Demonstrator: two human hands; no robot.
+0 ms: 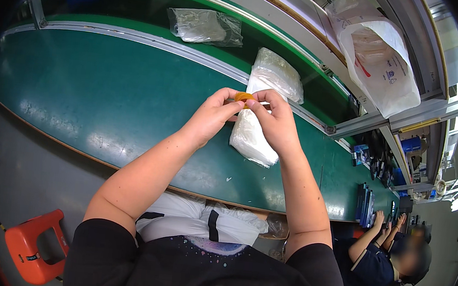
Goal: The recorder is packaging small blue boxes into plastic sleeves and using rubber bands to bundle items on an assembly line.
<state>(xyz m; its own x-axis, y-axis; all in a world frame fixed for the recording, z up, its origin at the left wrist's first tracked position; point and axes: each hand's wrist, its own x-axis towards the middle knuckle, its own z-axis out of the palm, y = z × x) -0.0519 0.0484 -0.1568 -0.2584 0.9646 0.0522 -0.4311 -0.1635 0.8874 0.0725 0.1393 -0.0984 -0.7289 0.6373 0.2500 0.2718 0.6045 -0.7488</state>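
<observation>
Both hands meet over the table, pinching a small amber-orange ring (pixel 244 97) between thumbs and fingers. Its exact kind is too small to tell. My left hand (pixel 213 115) grips it from the left, my right hand (pixel 278 122) from the right. Under and just beyond them lies a long bundle of white and clear plastic bags (pixel 254 140), reaching from the green tabletop (pixel 95 97) across the metal rail. The bundle's middle is partly hidden behind my fingers.
A clear plastic packet (pixel 204 26) lies on the green belt behind the rail (pixel 140 36). An open white sack (pixel 379 66) hangs at upper right. Dark boxes (pixel 365 204) and a co-worker (pixel 377 262) are on the right. An orange stool (pixel 37 246) stands at lower left.
</observation>
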